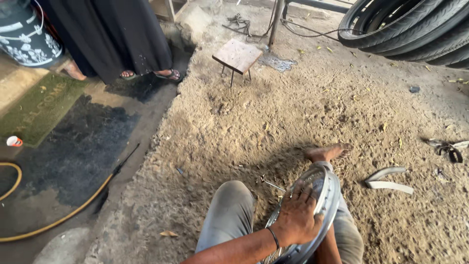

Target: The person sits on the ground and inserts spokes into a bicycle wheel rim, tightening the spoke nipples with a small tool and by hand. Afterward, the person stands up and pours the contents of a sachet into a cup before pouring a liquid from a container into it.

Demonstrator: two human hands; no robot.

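One view only, head-worn, tilted down and forward from a seated person. Nearest, at the bottom edge: the left hand (297, 217) resting on a metal wheel rim (326, 188) over the knees. Beyond the grip, sandy ground (303, 112) stretches away to a small wooden stool (238, 55); tyres (415, 27) far right of it, doormat (36, 110) far left.
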